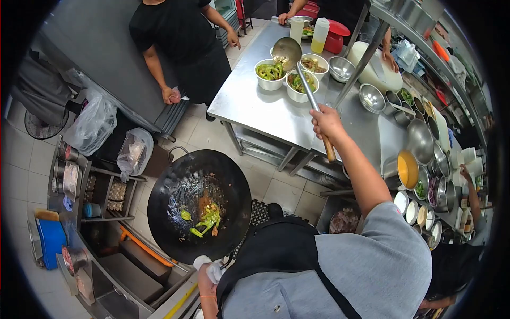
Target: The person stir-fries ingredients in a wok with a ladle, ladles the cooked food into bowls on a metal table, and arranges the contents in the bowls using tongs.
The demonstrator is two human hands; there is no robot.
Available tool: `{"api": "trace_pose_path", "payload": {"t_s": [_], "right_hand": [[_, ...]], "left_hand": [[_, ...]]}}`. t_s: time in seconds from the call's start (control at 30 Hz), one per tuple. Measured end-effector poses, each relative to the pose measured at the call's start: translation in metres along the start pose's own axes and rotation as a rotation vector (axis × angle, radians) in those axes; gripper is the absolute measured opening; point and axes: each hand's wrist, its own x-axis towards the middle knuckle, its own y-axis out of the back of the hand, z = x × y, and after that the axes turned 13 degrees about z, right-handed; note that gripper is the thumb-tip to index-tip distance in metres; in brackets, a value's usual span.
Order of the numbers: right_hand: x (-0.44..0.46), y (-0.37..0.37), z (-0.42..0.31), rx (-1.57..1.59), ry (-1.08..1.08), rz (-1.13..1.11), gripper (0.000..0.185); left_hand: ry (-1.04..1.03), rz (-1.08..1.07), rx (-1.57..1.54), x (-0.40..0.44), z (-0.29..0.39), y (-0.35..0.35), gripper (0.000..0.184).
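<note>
My right hand [328,126] is closed round the wooden handle of a long metal ladle [287,52]. The ladle's bowl is tilted over white round bowls at the table's near corner. Green peppers fill one bowl [270,84]; another bowl [302,97] holds greens with meat, and a third bowl [314,63] brownish food. Low on the left, my left hand [207,284] grips the near handle of a big black wok [167,228] through a white cloth [213,272]. Several green pepper pieces [210,219] lie inside the tilted wok.
A steel table [239,103] carries squeeze bottles [320,35], a red scale [336,37] and metal bowls [372,98]. A pot of orange liquid [407,169] stands at right. One person [175,48] stands across, holding a cloth; others work nearby. A shelf post [361,61] rises from the table.
</note>
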Motion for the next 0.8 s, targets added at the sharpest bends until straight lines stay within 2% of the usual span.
{"api": "trace_pose_path", "payload": {"t_s": [0.03, 0.1, 0.23, 0.33, 0.37, 0.4, 0.47, 0.53, 0.57, 0.6, 0.63, 0.67, 0.7, 0.8], "right_hand": [[0.004, 0.001, -0.001, 0.146, -0.072, -0.033, 0.013], [0.011, 0.003, -0.004, 0.242, -0.1, -0.057, 0.011], [0.005, 0.006, -0.004, 0.417, -0.138, -0.076, 0.011], [-0.038, 0.018, -0.005, 0.479, -0.211, -0.159, 0.013], [-0.058, 0.022, -0.008, 0.481, -0.252, -0.226, 0.017], [-0.083, 0.022, -0.009, 0.465, -0.261, -0.227, 0.017], [-0.131, 0.012, -0.01, 0.14, -0.249, -0.305, 0.031], [-0.159, -0.008, -0.006, -0.043, -0.302, -0.434, 0.04], [-0.164, -0.02, 0.004, -0.223, -0.213, -0.466, 0.043], [-0.162, -0.034, 0.02, -0.315, -0.189, -0.534, 0.044], [-0.164, -0.048, 0.038, -0.398, -0.156, -0.586, 0.044], [-0.164, -0.064, 0.049, -0.471, -0.092, -0.62, 0.044], [-0.168, -0.079, 0.053, -0.568, -0.022, -0.64, 0.047], [-0.176, -0.106, 0.076, -0.689, 0.003, -0.649, 0.049]], "left_hand": [[-0.014, -0.005, -0.008, 0.008, -0.005, 0.008, 0.008], [0.009, -0.045, -0.018, 0.046, -0.024, 0.035, 0.007], [0.053, -0.075, -0.049, 0.026, -0.009, 0.016, 0.007], [0.08, -0.095, -0.058, 0.013, 0.003, 0.0, 0.008], [0.133, -0.179, -0.071, 0.036, -0.008, 0.014, 0.009], [0.164, -0.095, -0.077, 0.028, -0.002, 0.007, 0.012], [0.162, -0.13, 0.0, 0.019, 0.009, -0.004, 0.016], [0.189, -0.121, -0.167, 0.036, 0.001, -0.007, 0.018], [0.142, -0.16, -0.2, 0.04, -0.005, -0.008, 0.019], [0.12, -0.182, -0.244, 0.043, -0.01, -0.006, 0.017], [0.087, 0.013, -0.136, 0.026, 0.0, -0.019, 0.015], [0.05, -0.094, -0.192, 0.054, -0.019, -0.009, 0.013], [0.05, -0.056, -0.142, 0.05, -0.016, -0.018, 0.013], [-0.043, -0.066, -0.152, 0.044, -0.013, -0.03, 0.015]]}}
